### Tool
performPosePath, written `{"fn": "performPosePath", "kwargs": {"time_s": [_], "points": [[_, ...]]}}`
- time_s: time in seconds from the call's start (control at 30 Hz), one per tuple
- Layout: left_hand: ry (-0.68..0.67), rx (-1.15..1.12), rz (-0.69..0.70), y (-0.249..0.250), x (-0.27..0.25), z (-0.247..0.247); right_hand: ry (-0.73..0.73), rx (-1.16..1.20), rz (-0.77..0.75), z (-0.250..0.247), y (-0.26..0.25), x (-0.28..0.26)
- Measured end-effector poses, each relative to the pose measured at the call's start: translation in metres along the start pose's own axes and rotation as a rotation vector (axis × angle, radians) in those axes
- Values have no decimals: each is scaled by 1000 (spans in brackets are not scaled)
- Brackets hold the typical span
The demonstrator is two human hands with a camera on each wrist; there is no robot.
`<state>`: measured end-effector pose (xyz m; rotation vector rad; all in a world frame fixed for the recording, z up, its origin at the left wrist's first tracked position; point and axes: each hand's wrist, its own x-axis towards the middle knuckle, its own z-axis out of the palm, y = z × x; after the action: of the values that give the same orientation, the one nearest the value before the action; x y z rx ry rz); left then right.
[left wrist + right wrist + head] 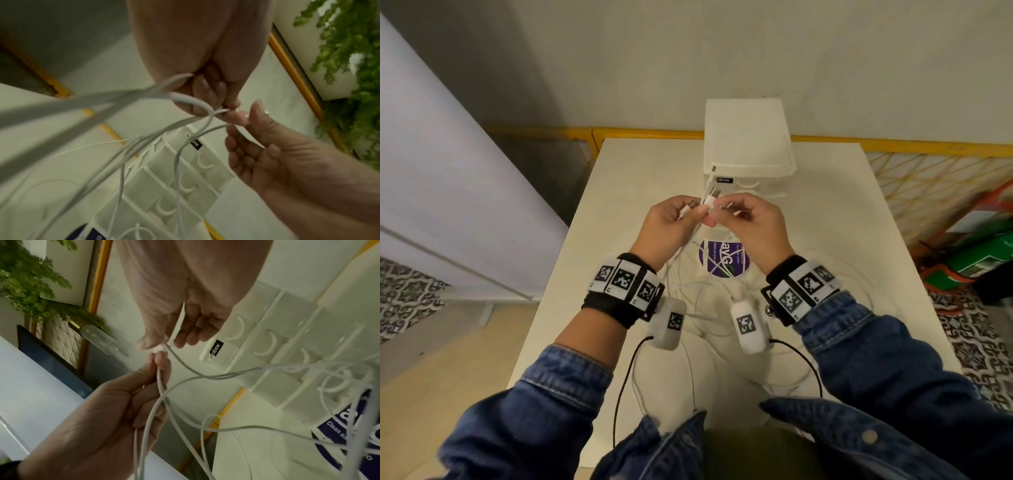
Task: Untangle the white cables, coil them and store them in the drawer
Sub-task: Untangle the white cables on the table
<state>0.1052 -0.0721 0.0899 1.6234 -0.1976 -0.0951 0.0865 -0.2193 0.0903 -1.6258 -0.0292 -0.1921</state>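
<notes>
Several white cables (702, 284) lie tangled on the white table (825, 274), and their ends rise to my hands. My left hand (697, 212) grips a bunch of cable ends with curled fingers (207, 91), and metal plugs stick up above it. My right hand (719, 209) pinches one white connector (158, 350) between thumb and fingers, right against the left hand (115, 410). Both hands hover in front of the white drawer unit (750, 154), whose drawers (287, 340) look closed. Loops of cable (123, 146) hang down toward the table.
A purple round sticker (724, 257) sits under the tangle. A yellow railing (893, 144) runs behind the table, with green and orange items (983, 253) on the floor at right. A leafy plant (349, 48) stands beyond the rail. Black wrist-camera leads (626, 377) trail near the table's front edge.
</notes>
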Motion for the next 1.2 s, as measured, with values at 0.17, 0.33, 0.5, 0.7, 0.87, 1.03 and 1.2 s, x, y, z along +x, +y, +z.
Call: {"fn": "performPosePath", "kwargs": {"time_s": [0.17,0.33,0.5,0.7,0.87,1.03,1.2], "points": [[33,-73,-4,10,-7,6,55,152,-4,2,-2,-7],[52,-37,35,11,-19,14,78,135,49,6,-3,-14],[35,-28,10,9,-23,12,42,72,45,7,-6,-27],[135,31,-8,9,-28,6,140,161,38,8,-12,-34],[87,65,-37,5,-44,-6,177,395,129,-5,-16,-40],[-87,122,5,4,-62,8,46,235,214,14,-9,-64],[-5,159,33,1,-65,7,213,326,200,7,-14,-75]]}}
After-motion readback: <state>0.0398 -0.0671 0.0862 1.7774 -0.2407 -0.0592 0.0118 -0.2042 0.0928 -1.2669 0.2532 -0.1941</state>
